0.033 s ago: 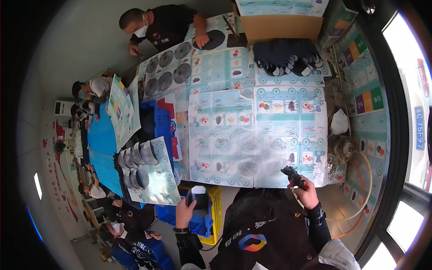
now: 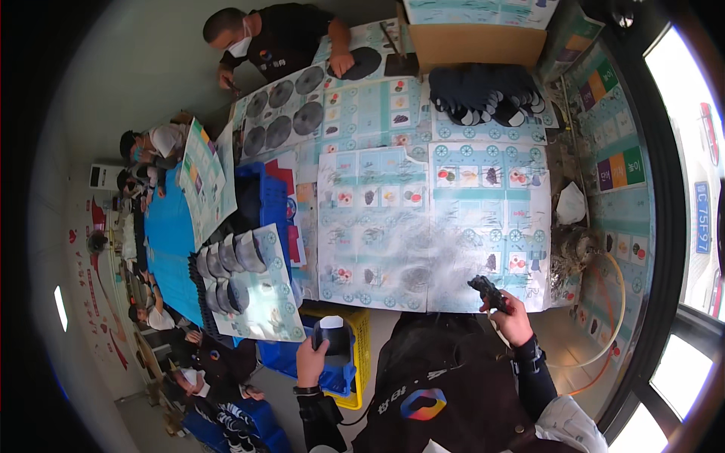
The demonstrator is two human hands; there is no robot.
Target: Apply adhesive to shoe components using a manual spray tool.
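In my left hand (image 2: 310,364) is a dark, smooth piece (image 2: 338,349) with a pale patch at its top end; its exact kind I cannot make out. My thumb lies over its edge, above the blue crate (image 2: 343,375). My right hand (image 2: 515,325) is wrapped round a black, crusted spray gun (image 2: 488,290), its nozzle pointing left over the table's near edge. Paint-smeared printed sheets (image 2: 374,249) cover the table before me. Left of them, a board (image 2: 272,317) carries rows of shiny dark curved pieces (image 2: 234,255).
Dark pieces with pale ends (image 2: 483,87) lie heaped at the back right. Dark discs (image 2: 307,118) lie at the far left, where a co-worker (image 2: 291,41) touches another disc. A yellow crate (image 2: 362,355) stands below the table. A pale hose (image 2: 621,302) loops at right.
The whole view has shifted very slightly. Both hands keep their hold, and the spray gun's nozzle sits a touch farther left and higher.
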